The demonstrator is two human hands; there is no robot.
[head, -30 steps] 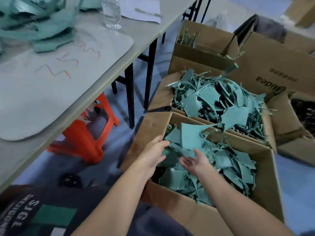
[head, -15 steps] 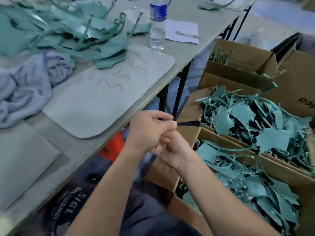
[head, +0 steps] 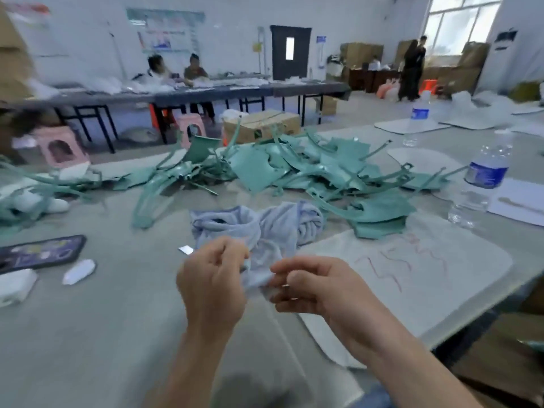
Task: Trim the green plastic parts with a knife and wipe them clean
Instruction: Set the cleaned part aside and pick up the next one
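Note:
A big heap of green plastic parts (head: 294, 169) lies across the middle of the grey table (head: 88, 334). In front of the heap sits a crumpled light blue cloth (head: 265, 225). My left hand (head: 212, 287) and my right hand (head: 312, 287) hover close together just before it, fingers curled, each pinching the cloth's near edge, which hangs between them. A small shiny blade-like piece (head: 186, 250) lies on the table left of the cloth. The picture is blurred.
A phone (head: 38, 253) and two white scraps (head: 79, 270) lie at the left. A white mat with red scribbles (head: 412, 275) sits at the right, with water bottles (head: 482, 184) behind it. People sit at a far table (head: 206, 94); pink stools (head: 59, 145) stand between.
My view swung up from the boxes of green parts on the floor to the tabletop. Both hands left the box, met in the air, and now hold the cloth's edge.

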